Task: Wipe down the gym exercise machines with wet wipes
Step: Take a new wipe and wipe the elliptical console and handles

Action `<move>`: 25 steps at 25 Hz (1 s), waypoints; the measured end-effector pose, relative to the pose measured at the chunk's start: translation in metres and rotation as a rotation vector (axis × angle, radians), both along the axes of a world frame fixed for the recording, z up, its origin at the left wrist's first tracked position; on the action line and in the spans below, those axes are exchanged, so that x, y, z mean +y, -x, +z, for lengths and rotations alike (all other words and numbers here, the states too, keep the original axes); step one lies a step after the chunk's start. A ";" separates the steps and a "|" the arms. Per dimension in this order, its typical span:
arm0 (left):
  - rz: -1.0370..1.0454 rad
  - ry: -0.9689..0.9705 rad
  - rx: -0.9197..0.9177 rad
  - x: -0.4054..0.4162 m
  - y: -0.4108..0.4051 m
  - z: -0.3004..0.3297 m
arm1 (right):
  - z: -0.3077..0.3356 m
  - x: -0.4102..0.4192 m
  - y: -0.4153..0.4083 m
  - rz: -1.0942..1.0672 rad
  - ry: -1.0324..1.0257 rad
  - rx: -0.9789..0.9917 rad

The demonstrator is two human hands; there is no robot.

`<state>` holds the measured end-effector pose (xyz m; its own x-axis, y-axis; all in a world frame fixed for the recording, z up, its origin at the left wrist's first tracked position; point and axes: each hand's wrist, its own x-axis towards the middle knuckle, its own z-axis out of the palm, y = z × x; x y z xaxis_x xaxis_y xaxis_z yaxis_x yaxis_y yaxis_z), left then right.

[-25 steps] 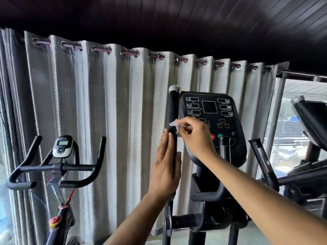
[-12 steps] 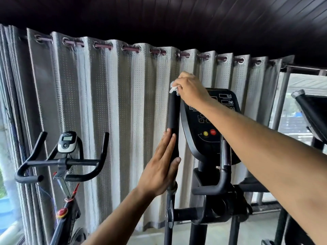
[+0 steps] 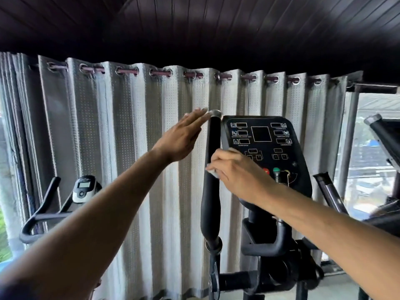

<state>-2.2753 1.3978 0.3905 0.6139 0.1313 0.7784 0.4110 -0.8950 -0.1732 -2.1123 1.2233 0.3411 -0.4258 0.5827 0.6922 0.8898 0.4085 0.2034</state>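
Note:
An elliptical machine stands ahead, with a black foam handle bar [image 3: 211,198] rising to a silver cap and a black console [image 3: 263,144] to its right. My right hand [image 3: 234,172] presses a white wet wipe [image 3: 213,172] against the middle of the bar. Up near the silver cap, my left hand [image 3: 183,137] is flat with fingers straight, its fingertips touching the bar's top from the left.
A stationary bike [image 3: 49,211] with black handlebars and a small display stands at the left. Grey curtains [image 3: 129,148] hang behind both machines. Another machine's handle [image 3: 329,193] and frame [image 3: 385,135] stand at the right by a window.
My right hand slid the wipe from the bar's top down to its middle. My left hand rose from the bar's lower part to the silver cap.

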 end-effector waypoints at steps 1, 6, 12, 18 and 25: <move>0.040 -0.031 0.060 0.006 -0.008 0.008 | -0.008 -0.006 0.000 0.018 0.015 0.009; 0.040 -0.069 0.186 0.034 -0.022 0.040 | -0.011 -0.021 -0.003 0.023 0.162 0.023; -0.138 -0.024 0.203 0.058 -0.034 0.062 | 0.040 -0.008 0.004 -0.131 -0.075 -0.006; -0.289 0.058 0.293 0.078 -0.043 0.086 | 0.081 0.050 0.028 -0.458 -0.092 -0.420; -0.533 0.148 0.047 0.081 -0.060 0.055 | 0.060 0.031 0.082 -0.680 0.242 -0.373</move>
